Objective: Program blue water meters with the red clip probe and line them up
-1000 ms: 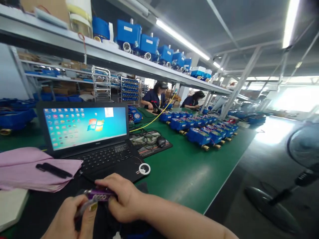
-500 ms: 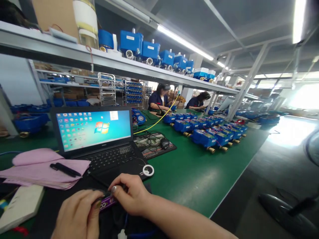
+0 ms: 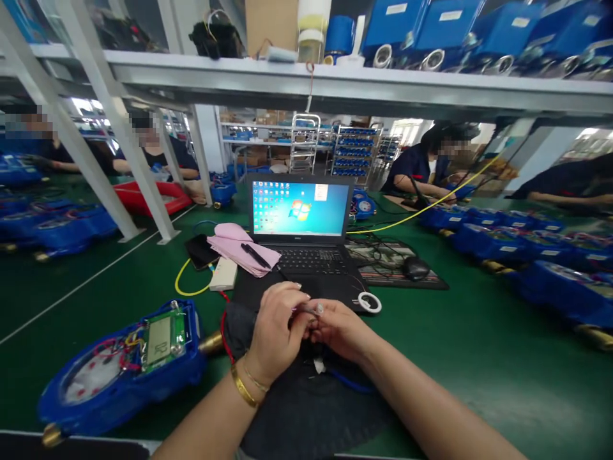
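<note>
My left hand and my right hand are close together in front of the laptop. Both are closed, fingertips meeting on a small purple-and-black item. Fingers cover most of it; half a second ago a purple strip with pale lettering showed there. Below the hands lies black fabric, with a white connector and a blue cable close by. A white ring with short leads rests at the laptop's front right corner.
An opened blue meter with a display sits at left. Pink papers with a black pen lie beside the laptop; a mouse is to its right. Several blue meters line the right. Co-workers sit behind; a shelf crosses above.
The view has swung left, bringing the opened blue meter and more co-workers into sight. Both hands stay on the small item; its purple lettered side is now mostly covered.
</note>
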Motion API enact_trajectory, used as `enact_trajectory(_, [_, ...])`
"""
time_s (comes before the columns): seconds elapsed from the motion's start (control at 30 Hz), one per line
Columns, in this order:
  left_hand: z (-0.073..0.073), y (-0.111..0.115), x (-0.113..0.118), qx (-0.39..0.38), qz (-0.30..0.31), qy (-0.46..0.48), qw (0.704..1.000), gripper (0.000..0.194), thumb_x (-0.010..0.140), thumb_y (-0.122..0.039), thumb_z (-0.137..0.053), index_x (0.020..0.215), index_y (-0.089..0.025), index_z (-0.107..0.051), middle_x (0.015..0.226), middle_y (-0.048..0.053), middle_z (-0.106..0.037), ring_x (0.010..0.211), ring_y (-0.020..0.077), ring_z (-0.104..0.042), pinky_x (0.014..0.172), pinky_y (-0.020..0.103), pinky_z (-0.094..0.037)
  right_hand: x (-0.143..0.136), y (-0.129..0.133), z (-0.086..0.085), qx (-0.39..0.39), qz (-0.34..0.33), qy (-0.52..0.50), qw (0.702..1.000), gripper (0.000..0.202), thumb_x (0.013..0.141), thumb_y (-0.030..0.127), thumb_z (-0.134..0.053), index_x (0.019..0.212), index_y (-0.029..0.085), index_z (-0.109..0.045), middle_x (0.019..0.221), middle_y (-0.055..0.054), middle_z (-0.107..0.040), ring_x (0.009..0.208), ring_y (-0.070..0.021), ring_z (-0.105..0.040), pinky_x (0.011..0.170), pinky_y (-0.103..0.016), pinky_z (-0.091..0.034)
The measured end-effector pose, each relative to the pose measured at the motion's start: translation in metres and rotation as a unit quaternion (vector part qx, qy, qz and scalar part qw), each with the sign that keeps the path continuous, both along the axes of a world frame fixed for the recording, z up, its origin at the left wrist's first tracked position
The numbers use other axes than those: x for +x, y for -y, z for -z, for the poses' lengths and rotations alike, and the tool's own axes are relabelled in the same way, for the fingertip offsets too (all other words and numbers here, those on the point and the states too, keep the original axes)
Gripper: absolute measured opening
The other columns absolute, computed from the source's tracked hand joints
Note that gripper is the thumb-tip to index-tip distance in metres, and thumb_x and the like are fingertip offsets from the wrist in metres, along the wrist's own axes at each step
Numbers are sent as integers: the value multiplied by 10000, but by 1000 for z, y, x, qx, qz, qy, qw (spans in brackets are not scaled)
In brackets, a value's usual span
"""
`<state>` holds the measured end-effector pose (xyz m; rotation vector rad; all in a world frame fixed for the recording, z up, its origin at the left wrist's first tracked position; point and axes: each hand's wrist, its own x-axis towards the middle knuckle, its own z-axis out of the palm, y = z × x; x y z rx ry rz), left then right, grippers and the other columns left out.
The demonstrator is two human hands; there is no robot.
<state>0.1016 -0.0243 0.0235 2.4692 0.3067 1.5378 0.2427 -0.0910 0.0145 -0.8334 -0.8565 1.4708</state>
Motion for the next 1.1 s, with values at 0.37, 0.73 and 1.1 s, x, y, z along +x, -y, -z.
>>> enact_trajectory(0.37, [-9,33,-24,-107,-81,-90,987,231,779,-296,-694,883,-188,-519,899,41,-556,887,212,-510,773,364,-440,-6,4,-6,44,-16,-31,998,298,568,251,-861,735,129,-646,725,8,-594,631,-72,-513,594,-161,-400])
enact_trajectory(0.73, [-1,46,-23,-231,-54,-81,968,234,903,-188,-458,695,-170,-565,726,33,-533,759,172,-491,673,324,-377,-10,6,2,14,51,59,997,419,583,418,-855,843,146,-671,716,-7,-611,581,-85,-490,529,-191,-367])
enact_trajectory(1.1, [-46,63,-108,-103,-175,-69,977,458,894,-563,-399,1078,-192,-595,1049,86,-596,1016,215,-538,904,377,-430,1,4,10,-33,145,115,982,448,529,439,-872,842,158,-720,713,-75,-634,545,-135,-528,478,-248,-449])
